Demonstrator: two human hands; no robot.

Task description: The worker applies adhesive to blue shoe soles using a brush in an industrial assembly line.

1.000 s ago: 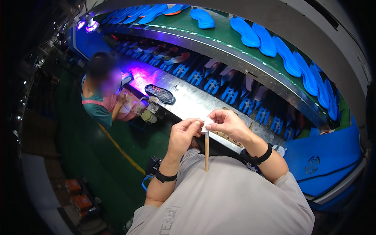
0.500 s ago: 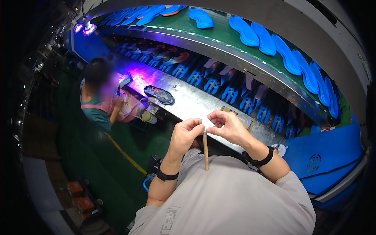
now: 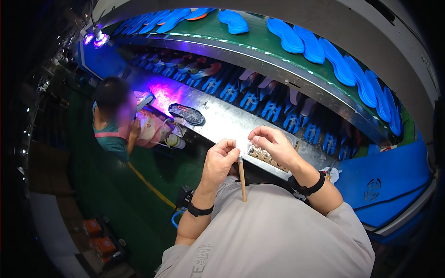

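1 grey shirt with lettering, left fingers pinching white material atop wooden-handled tool, right fingers loosely parted, empty

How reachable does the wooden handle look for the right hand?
Probably yes: the right hand is close by, and the wooden handle points down, uncovered, below the left hand, with nothing visible in the way.

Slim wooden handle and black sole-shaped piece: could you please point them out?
Slim wooden handle (image 3: 242, 180): head view, middle of its shaft.
Black sole-shaped piece (image 3: 187, 115): head view, centre of its top.
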